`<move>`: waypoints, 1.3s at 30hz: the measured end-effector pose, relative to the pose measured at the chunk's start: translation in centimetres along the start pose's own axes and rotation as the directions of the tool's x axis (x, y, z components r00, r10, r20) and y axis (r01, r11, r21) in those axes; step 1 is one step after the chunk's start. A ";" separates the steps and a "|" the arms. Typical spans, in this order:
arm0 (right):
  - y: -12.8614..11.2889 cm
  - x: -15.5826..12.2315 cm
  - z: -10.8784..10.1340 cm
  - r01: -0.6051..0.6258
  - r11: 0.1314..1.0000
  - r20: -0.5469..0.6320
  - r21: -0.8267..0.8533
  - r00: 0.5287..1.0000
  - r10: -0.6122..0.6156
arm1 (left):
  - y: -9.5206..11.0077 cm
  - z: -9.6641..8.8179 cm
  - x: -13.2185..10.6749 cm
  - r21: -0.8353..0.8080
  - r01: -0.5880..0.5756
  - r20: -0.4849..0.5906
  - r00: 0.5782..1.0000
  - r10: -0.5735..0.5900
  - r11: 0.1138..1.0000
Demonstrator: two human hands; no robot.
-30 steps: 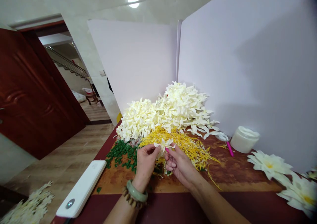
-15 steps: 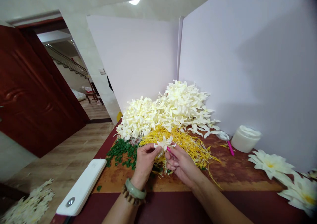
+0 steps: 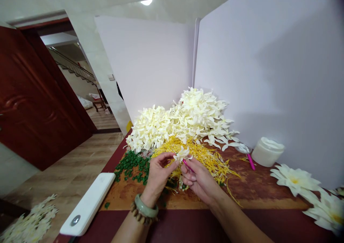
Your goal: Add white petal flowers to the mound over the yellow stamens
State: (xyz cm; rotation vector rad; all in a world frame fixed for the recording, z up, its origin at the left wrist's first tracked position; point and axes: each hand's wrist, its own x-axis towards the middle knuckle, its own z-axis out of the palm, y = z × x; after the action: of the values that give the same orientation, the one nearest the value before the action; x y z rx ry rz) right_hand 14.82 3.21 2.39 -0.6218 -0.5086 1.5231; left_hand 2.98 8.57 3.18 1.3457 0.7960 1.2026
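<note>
A small white artificial flower (image 3: 182, 153) is held up between my hands, above the yellow stamens (image 3: 212, 157). My left hand (image 3: 158, 169) pinches it at the left edge, thumb below and fingers curled above. My right hand (image 3: 197, 178) is closed around a thin pink stick (image 3: 188, 165), whose upper end meets the underside of the flower. The tip of the stick is hidden there. Just behind is a large heap of loose white petal pieces (image 3: 177, 123). Small green pieces (image 3: 130, 166) lie left of my left hand.
On the right stand an open white jar (image 3: 268, 152), a pink-handled spoon (image 3: 250, 160) with white paste, and finished white flowers (image 3: 294, 180). A white power bank (image 3: 88, 203) lies at the table's left edge. White panels (image 3: 150, 63) close off the back and right side.
The flower has tilted and shifted slightly right. My left fingers have opened a little and moved along its left edge. The pink stick stays in my right hand.
</note>
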 end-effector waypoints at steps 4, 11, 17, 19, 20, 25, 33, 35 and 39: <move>-0.1 0.0 0.0 0.001 1.000 -0.016 -0.001 1.000 -0.001 | 0.1 0.0 0.0 0.012 -0.048 0.019 0.999 0.048 0.999; -0.4 -0.1 0.0 0.013 0.999 0.004 0.036 1.000 -0.013 | 0.3 -0.2 -0.2 -0.052 0.015 0.090 0.996 -0.011 0.999; -0.5 -0.3 0.2 0.019 1.000 0.048 0.011 0.999 -0.019 | 0.9 -0.5 -0.4 -0.100 0.127 0.148 0.983 -0.111 0.987; -0.5 -0.4 0.4 0.024 1.000 0.045 -0.016 0.999 -0.023 | 0.9 -0.9 -0.3 -0.173 0.158 0.154 0.979 -0.132 0.972; -0.5 -0.4 0.5 0.024 0.999 0.041 -0.029 0.999 -0.023 | 0.8 -1.0 -0.2 -0.227 0.170 0.143 0.980 -0.140 0.959; -0.3 -0.5 0.9 -0.010 0.995 0.045 -0.097 0.999 0.015 | 0.6 -0.9 0.5 -0.388 0.248 0.035 0.966 -0.255 0.888; 0.2 -0.8 1.0 -0.013 0.982 0.074 -0.188 0.997 0.028 | 0.4 -0.4 0.2 -0.392 0.368 0.199 0.929 -0.313 0.843; 0.3 -0.8 0.9 0.008 0.976 0.081 -0.219 0.997 0.010 | 0.4 -0.4 0.1 -0.388 0.383 0.221 0.922 -0.319 0.839; 0.5 -0.7 0.8 0.046 0.952 0.070 -0.304 0.997 -0.026 | 0.3 -0.3 -0.1 -0.388 0.416 0.260 0.906 -0.335 0.823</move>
State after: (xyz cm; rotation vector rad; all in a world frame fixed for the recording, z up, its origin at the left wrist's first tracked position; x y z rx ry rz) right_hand 13.94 2.55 2.69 -0.7980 -0.8119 1.4445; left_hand 2.62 8.50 3.41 0.8577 0.5812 0.8586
